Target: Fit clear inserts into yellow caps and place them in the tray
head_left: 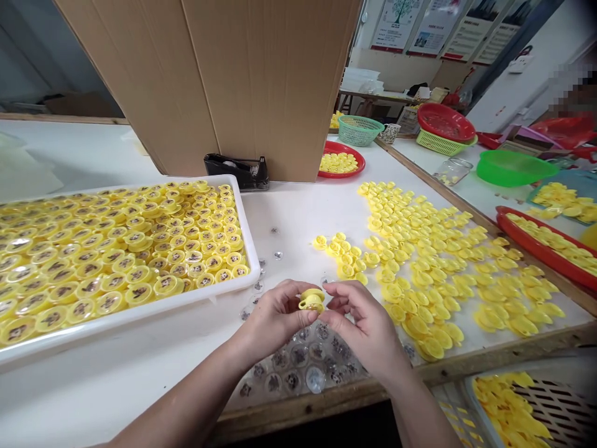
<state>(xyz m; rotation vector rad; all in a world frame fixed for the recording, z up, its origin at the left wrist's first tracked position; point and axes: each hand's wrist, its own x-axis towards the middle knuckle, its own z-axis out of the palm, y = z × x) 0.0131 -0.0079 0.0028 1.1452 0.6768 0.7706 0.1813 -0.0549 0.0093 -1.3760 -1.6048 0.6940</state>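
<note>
White worktable (298, 214) with a white plastic tray (140, 313), loose yellow plastic caps (433, 267), clear round discs (298, 367) and a black tape dispenser (237, 172)

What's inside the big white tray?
The white tray is full of yellow caps with small brown pictures on them. They lie so thickly that the tray's bottom cannot be seen.

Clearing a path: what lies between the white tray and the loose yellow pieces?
The head view shows a few clear round discs scattered on the white tabletop.

A tall cardboard partition (209, 87), white wall (506, 93) hung with printed posters (443, 31), a far table (373, 95), white workbench (88, 149)
</note>
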